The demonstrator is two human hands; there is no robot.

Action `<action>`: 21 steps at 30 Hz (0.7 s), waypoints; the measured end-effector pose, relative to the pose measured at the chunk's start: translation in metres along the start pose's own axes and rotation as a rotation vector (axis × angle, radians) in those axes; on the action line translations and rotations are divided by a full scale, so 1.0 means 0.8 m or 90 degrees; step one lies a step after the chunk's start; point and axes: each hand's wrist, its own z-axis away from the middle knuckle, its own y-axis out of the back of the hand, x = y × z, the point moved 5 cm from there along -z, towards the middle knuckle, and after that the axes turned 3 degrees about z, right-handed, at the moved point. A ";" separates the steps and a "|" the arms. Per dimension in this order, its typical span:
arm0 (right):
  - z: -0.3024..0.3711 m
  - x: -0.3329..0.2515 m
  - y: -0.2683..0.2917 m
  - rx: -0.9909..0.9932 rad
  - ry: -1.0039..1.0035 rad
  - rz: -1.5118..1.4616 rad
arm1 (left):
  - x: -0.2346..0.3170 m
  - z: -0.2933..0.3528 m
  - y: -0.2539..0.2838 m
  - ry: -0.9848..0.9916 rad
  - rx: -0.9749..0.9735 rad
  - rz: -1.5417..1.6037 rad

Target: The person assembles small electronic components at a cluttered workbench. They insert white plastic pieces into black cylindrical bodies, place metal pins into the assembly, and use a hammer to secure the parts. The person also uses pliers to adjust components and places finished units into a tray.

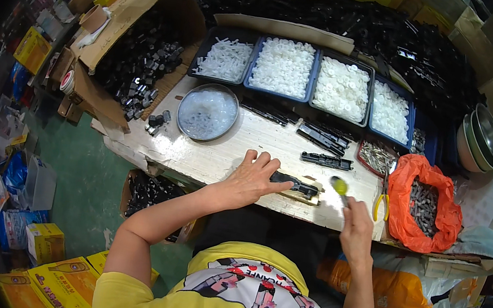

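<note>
Fingers of the left hand (251, 178) lay flat, pinning the light, stiff black plastic part (295, 186) at the desk (215, 156) edge; the right hand (356, 224) gripped a yellow-handled screwdriver (339, 187).

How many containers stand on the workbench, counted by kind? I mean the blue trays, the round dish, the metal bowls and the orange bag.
Blue trays of white parts: 4
Round dish of clear parts: 1
Stacked metal bowls: about 3, the stack hides the exact number
Orange bag of dark parts: 1
Total: about 9
</note>
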 end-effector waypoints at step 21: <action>-0.013 -0.063 -0.029 -0.183 0.053 0.229 | 0.012 -0.001 0.005 -0.060 0.028 -0.083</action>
